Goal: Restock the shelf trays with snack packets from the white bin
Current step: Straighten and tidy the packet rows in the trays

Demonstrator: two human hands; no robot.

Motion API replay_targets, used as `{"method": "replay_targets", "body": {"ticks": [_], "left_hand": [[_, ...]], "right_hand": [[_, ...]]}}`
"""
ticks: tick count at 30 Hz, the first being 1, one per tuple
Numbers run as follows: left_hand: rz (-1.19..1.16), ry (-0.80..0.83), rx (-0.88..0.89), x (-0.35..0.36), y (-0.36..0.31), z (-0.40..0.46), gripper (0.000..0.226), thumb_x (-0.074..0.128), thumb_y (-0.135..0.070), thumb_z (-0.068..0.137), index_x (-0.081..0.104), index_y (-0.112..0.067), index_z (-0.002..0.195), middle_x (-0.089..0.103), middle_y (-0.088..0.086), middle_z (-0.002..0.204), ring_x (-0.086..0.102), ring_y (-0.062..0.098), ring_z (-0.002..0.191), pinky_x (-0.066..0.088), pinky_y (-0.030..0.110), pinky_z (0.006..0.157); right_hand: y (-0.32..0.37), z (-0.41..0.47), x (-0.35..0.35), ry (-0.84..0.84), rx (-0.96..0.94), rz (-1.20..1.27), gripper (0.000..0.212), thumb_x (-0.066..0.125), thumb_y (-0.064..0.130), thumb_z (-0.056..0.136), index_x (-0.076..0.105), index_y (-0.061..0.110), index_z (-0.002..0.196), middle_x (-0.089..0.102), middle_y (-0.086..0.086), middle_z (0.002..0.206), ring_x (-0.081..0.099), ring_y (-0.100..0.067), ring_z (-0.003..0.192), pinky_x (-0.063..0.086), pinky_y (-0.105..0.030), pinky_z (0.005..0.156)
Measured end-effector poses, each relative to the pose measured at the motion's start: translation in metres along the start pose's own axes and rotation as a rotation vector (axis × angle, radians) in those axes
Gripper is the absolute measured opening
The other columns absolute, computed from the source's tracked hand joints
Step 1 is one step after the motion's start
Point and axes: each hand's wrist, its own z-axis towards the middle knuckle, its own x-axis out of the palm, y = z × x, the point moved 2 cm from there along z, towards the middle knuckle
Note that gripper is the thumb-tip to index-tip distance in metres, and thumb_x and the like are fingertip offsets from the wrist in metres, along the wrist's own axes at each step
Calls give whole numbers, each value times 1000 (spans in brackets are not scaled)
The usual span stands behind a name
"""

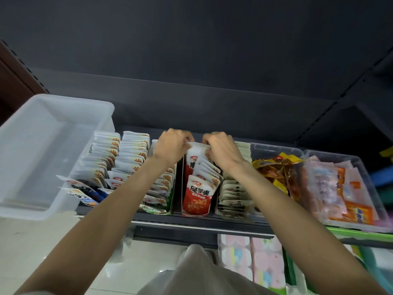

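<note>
Red-and-white snack packets (197, 193) stand in a row inside a narrow cardboard shelf tray (178, 188) at the middle of the shelf. My left hand (173, 146) and my right hand (222, 151) both pinch the top edge of the rearmost red-and-white packet (196, 152) at the back of that tray. The white bin (45, 154) sits at the left end of the shelf, and I see no packets inside it. White packets fill the trays to the left (119, 158) and to the right (234, 188) of the red row.
A clear tray of yellow-and-brown snacks (276, 167) and another of pink and orange packets (344, 192) stand at the right. The dark shelf back panel (191, 99) rises behind. Pastel tissue packs (251, 258) lie on the lower shelf. A pale tiled floor (53, 241) is at the left.
</note>
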Motion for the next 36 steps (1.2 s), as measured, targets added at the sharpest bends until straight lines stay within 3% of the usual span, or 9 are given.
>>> {"method": "replay_targets", "body": {"ticks": [7, 12, 14, 16, 19, 23, 29, 32, 36], "left_hand": [[-60, -34, -3, 4, -6, -6, 33, 54, -9, 89, 61, -18, 120, 68, 6, 107, 65, 21, 92, 48, 33, 84], [-634, -204, -171, -2, -28, -57, 43, 51, -11, 93, 46, -21, 134, 51, -4, 129, 49, 1, 112, 40, 10, 94], [-845, -195, -203, 16, -40, -78, 52, 52, -18, 86, 40, -25, 136, 44, -5, 139, 40, 4, 128, 35, 29, 109], [-842, -168, -204, 38, -44, -90, 69, 54, -25, 74, 33, -24, 140, 38, -1, 146, 33, 12, 136, 31, 42, 112], [-741, -131, -255, 59, -41, -99, 94, 62, -40, 65, 21, -19, 147, 33, 1, 148, 28, 15, 138, 31, 43, 112], [-669, -125, -320, 80, -31, -101, 101, 74, -43, 67, 18, -16, 146, 33, 4, 147, 28, 19, 139, 33, 44, 111], [-666, -204, -349, 79, -33, -85, 82, 73, -12, 79, 24, -11, 144, 37, 2, 144, 32, 13, 135, 29, 21, 108], [-671, -195, -332, 82, -32, -80, 81, 68, -8, 82, 20, -11, 147, 33, 4, 149, 28, 13, 138, 25, 22, 112], [-680, -173, -300, 83, -32, -80, 80, 63, -3, 86, 15, -11, 149, 30, 2, 151, 23, -2, 132, 16, -5, 95]], "right_hand": [[-15, -15, -24, -27, -3, 124, 29, 65, 28, 88, 58, 13, 112, 60, -4, 109, 61, -20, 94, 44, -30, 81], [-9, -37, -34, 179, -150, -155, 57, 58, 65, 77, 63, 18, 108, 62, 3, 102, 43, -17, 100, 36, -33, 83], [-2, -38, -30, 222, -182, -218, 50, 59, 61, 78, 63, 16, 98, 58, 3, 93, 40, -18, 96, 31, -32, 81], [3, -34, -25, 204, -190, -209, 29, 62, 44, 84, 64, 16, 92, 58, 3, 87, 43, -21, 97, 27, -31, 78], [6, -24, -16, 200, -185, -142, 14, 63, 24, 87, 69, 21, 99, 68, 0, 96, 49, -21, 100, 31, -29, 81], [10, -15, -11, 174, -255, -23, 10, 62, 16, 86, 69, 21, 92, 66, 7, 87, 45, -14, 93, 32, -26, 80], [-4, -12, -13, 70, -225, -36, 17, 56, 23, 91, 68, 17, 103, 67, 6, 96, 46, -16, 94, 36, -27, 89], [-17, -19, -17, 53, -212, -93, 26, 57, 37, 91, 67, 20, 108, 66, 6, 100, 46, -17, 100, 32, -28, 87], [-14, -27, -17, 136, -245, -199, 44, 61, 54, 82, 61, 20, 109, 65, 6, 97, 43, -16, 99, 29, -29, 83]]}}
